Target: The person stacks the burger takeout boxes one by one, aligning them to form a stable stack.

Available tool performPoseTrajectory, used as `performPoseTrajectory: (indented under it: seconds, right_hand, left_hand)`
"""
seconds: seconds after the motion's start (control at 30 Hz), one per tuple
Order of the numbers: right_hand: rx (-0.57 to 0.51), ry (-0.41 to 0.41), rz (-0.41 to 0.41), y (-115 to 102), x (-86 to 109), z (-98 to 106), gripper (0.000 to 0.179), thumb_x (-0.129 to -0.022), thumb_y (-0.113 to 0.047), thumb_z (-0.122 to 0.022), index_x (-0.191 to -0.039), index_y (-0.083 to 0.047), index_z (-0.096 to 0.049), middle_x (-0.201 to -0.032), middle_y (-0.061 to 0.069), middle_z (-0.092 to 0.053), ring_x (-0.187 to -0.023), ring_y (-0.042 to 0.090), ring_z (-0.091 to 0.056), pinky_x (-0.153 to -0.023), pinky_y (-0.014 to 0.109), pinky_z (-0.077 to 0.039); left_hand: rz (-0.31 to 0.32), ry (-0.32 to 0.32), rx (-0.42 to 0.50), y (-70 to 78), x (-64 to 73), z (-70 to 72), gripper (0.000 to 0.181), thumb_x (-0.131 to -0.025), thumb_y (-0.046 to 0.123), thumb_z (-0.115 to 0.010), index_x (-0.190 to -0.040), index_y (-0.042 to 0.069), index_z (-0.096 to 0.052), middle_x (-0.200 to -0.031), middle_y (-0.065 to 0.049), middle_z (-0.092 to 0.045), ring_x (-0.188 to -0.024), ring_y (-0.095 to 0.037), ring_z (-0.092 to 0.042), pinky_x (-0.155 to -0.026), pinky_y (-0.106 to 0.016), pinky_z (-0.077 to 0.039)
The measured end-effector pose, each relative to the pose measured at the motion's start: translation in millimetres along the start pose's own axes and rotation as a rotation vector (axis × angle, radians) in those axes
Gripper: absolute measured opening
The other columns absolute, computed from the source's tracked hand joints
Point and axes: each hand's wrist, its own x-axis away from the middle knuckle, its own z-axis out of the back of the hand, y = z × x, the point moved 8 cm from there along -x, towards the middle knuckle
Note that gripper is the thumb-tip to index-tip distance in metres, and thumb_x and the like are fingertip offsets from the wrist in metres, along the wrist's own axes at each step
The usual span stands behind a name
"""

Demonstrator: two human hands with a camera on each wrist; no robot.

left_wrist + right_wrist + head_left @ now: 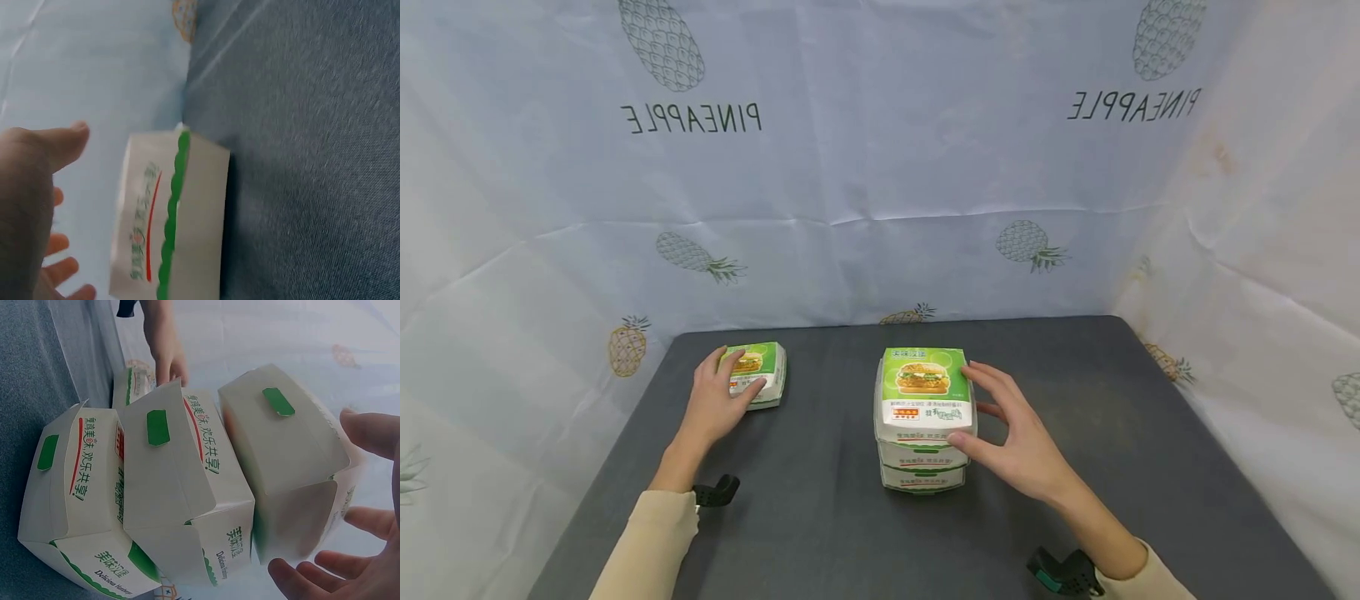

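Three white-and-green hamburger boxes stand stacked in the middle of the table: a top box (924,396), a middle box (917,456) and a bottom box (917,479). Beside the top box's right side is my right hand (1011,437), thumb near the front edge and fingers spread along the side. The right wrist view shows these fingers (334,575) loosely bent around the top box's corner without gripping it. My left hand (718,400) hovers over a single hamburger box (767,375) at the far left, thumb and fingers apart. In the left wrist view this box (169,212) lies beyond the thumb.
The dark grey table (820,533) meets a white curtain (865,167) printed with pineapples at the back and both sides. Each wrist wears a black camera mount, the left one (717,492) and the right one (1063,573).
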Motion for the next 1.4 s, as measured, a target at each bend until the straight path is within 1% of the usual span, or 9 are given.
performPoseTrajectory:
  seconds: [0.13,0.23,0.33,0.43,0.6,0.8,1.0,1.2,1.4]
  right_hand:
    - [-0.008,-0.005,-0.003,0,-0.6,-1,0.078,-0.088,-0.013,-0.081,-0.155,-0.017,-0.042,-0.160,0.013,-0.030,-0.143,0.028,-0.035,-0.102,0.056,-0.046]
    - [-0.013,-0.008,-0.005,0,-0.8,-2,0.077,-0.088,-0.014,-0.081,-0.155,-0.017,-0.042,-0.160,0.010,-0.031,-0.143,0.027,-0.035,-0.102,0.056,-0.046]
    - [-0.015,-0.008,-0.004,0,-0.8,-2,0.077,-0.088,-0.014,-0.081,-0.155,-0.017,-0.042,-0.160,0.010,-0.031,-0.143,0.027,-0.035,-0.101,0.056,-0.046]
    - [-0.017,-0.006,-0.003,0,-0.8,-2,0.077,-0.088,-0.013,-0.081,-0.155,-0.017,-0.042,-0.160,0.011,-0.031,-0.143,0.028,-0.036,-0.101,0.057,-0.046]
    - [-0.015,-0.004,-0.006,1,-1.3,-2,0.077,-0.088,-0.014,-0.082,-0.155,-0.017,-0.042,-0.160,0.010,-0.031,-0.143,0.029,-0.036,-0.101,0.057,-0.046]
    - [-0.011,0.002,-0.003,1,-1.5,-1,0.078,-0.088,-0.013,-0.082,-0.155,-0.017,-0.042,-0.160,0.010,-0.031,-0.143,0.027,-0.036,-0.101,0.056,-0.047]
    - [-0.013,0.006,0.003,1,-1.7,-1,0.078,-0.087,-0.013,-0.082,-0.155,-0.018,-0.042,-0.160,0.009,-0.032,-0.143,0.024,-0.035,-0.101,0.054,-0.047]
    - [-0.020,0.011,0.011,0,-1.8,-1,0.078,-0.088,-0.012,-0.082,-0.155,-0.018,-0.043,-0.159,0.009,-0.032,-0.143,0.022,-0.035,-0.102,0.053,-0.047]
    - [-0.021,0.013,0.011,-1,-1.6,-1,0.078,-0.088,-0.012,-0.082,-0.155,-0.017,-0.043,-0.159,0.010,-0.032,-0.143,0.022,-0.035,-0.102,0.051,-0.047]
  left_hand:
    - [0.121,-0.082,-0.003,-21.0,-1.3,-5.3,0.084,-0.098,0.048,-0.065,-0.158,0.003,-0.028,-0.162,-0.032,-0.009,-0.146,-0.057,-0.008,-0.107,-0.075,-0.021]
    - [0.191,-0.132,0.020,-34.1,-1.8,-9.5,0.094,-0.095,0.053,-0.067,-0.161,0.004,-0.021,-0.163,-0.031,-0.003,-0.147,-0.057,-0.004,-0.107,-0.076,-0.020]
    - [0.243,-0.176,0.071,-43.9,-2.3,-14.4,0.102,-0.092,0.055,-0.069,-0.163,0.005,-0.014,-0.163,-0.032,0.001,-0.146,-0.059,-0.002,-0.106,-0.077,-0.020]
    - [0.274,-0.204,0.133,-51.4,-3.4,-18.4,0.107,-0.091,0.054,-0.072,-0.164,0.005,-0.010,-0.162,-0.033,0.001,-0.147,-0.058,-0.004,-0.109,-0.074,-0.021]
    - [0.284,-0.222,0.218,-57.8,-5.4,-22.7,0.112,-0.089,0.051,-0.075,-0.164,0.005,-0.006,-0.163,-0.033,-0.004,-0.149,-0.052,-0.009,-0.113,-0.069,-0.020]
    - [0.263,-0.231,0.258,-58.8,-5.8,-24.3,0.112,-0.090,0.047,-0.077,-0.163,0.001,-0.005,-0.164,-0.032,-0.005,-0.150,-0.051,-0.010,-0.114,-0.068,-0.018]
    - [0.278,-0.217,0.264,-60.8,-4.4,-25.3,0.112,-0.090,0.047,-0.076,-0.163,0.001,-0.004,-0.165,-0.031,-0.008,-0.149,-0.049,-0.016,-0.115,-0.066,-0.019]
    - [0.306,-0.208,0.256,-59.1,-2.0,-25.4,0.114,-0.089,0.051,-0.077,-0.163,0.003,-0.005,-0.165,-0.029,-0.010,-0.149,-0.049,-0.018,-0.115,-0.066,-0.020]
    - [0.284,-0.199,0.260,-54.6,-3.1,-24.0,0.114,-0.087,0.056,-0.077,-0.164,0.006,-0.009,-0.165,-0.027,-0.013,-0.149,-0.047,-0.021,-0.114,-0.065,-0.022]
